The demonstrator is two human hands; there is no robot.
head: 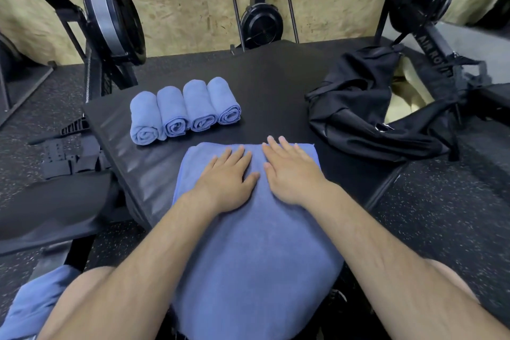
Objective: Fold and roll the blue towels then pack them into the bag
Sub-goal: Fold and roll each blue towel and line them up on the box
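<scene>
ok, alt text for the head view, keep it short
The left hand and right hand rest flat, side by side, on a blue towel laid out on a black padded platform. Four rolled blue towels lie in a row beyond the left hand, and a black bag slumps at the right.

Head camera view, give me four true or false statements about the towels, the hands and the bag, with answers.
1. Four rolled towels lie side by side on the black mat. True.
2. Both hands are clenched into fists. False: the left hand and right hand rest flat on the flat towel.
3. The black bag sits right of the rolled towels. True.
4. The rolled towels touch the black bag. False: bare mat separates them.
</scene>
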